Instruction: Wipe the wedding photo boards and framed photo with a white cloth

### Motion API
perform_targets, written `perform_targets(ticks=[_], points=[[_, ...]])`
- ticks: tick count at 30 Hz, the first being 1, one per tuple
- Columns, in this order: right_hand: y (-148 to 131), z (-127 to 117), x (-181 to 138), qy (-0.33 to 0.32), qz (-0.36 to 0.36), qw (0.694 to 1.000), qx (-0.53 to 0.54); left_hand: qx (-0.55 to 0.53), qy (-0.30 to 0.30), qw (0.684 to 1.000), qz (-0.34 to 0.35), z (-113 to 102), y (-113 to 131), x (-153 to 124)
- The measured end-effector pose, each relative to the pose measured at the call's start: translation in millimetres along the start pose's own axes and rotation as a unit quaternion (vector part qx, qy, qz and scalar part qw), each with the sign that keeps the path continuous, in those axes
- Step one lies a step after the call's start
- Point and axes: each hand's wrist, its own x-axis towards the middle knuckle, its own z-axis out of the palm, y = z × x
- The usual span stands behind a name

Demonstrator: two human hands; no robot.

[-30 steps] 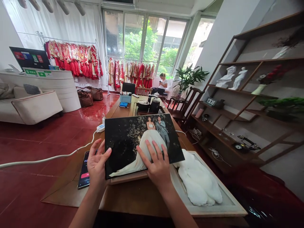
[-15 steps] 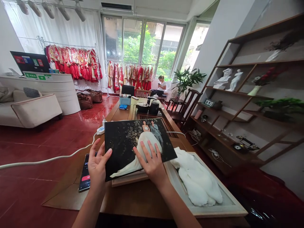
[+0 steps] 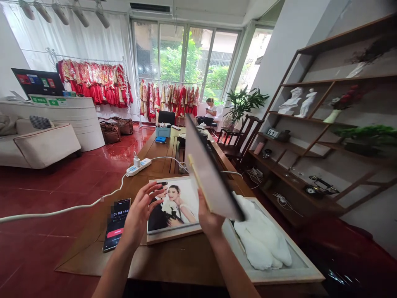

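My right hand (image 3: 211, 219) grips a photo panel (image 3: 206, 165) near its lower edge. The panel stands tilted almost edge-on, its pale back facing left, its dark front turned away, and it looks blurred. My left hand (image 3: 140, 213) is empty, fingers apart, in front of the left side of a framed couple photo (image 3: 182, 203) lying on the wooden table (image 3: 167, 260). To the right, a white fluffy cloth (image 3: 263, 240) lies in a shallow light-wood frame (image 3: 305, 265). A phone (image 3: 115, 231) showing a timer is left of my left hand.
A white power strip (image 3: 138, 167) with a cable sits on the table's left edge. Farther back are a blue-grey holder (image 3: 163, 131) and a tea set, partly behind the panel. Shelves (image 3: 291, 174) and a wooden chair (image 3: 243, 138) stand right. A seated person (image 3: 211, 111) is near the windows.
The photo panel has swung from facing me to nearly edge-on in my right hand. My left hand has let go of it. The framed photo beneath is now uncovered.
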Motion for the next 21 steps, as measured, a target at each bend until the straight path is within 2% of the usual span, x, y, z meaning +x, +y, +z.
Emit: perform_targets(ticks=[2, 3, 6, 8, 11, 15, 18, 21], points=[[-11.1, 5.8, -1.1, 0.113, 0.156, 0.978, 0.074, 0.057, 0.003, 0.998, 0.003, -4.9, -12.9, 3.1], [-16.6, 7.9, -1.4, 0.142, 0.221, 0.956, 0.129, 0.087, 0.006, 0.996, 0.007, -6.7, -18.7, 4.8], [-27.0, 10.4, -3.0, 0.146, 0.347, 0.882, 0.283, 0.137, 0.032, 0.990, 0.026, -7.9, -29.0, 8.5], [-26.5, 10.6, -8.0, 0.113, 0.395, 0.851, 0.328, 0.126, 0.059, 0.989, 0.040, -5.3, -29.2, 8.8], [-16.4, 13.1, -23.6, 0.047, 0.427, 0.838, 0.338, 0.077, 0.089, 0.993, 0.013, -0.1, -26.4, 6.4], [0.6, 21.9, -49.2, -0.014, 0.404, 0.863, 0.302, 0.042, 0.137, 0.988, -0.058, 1.5, -32.2, 3.8], [8.5, 26.3, -59.4, -0.045, 0.393, 0.872, 0.289, 0.035, 0.179, 0.982, -0.051, -2.8, -42.3, 4.7], [11.3, 23.0, -57.9, -0.071, 0.405, 0.858, 0.307, 0.036, 0.201, 0.978, -0.035, -10.0, -49.6, 7.2]])
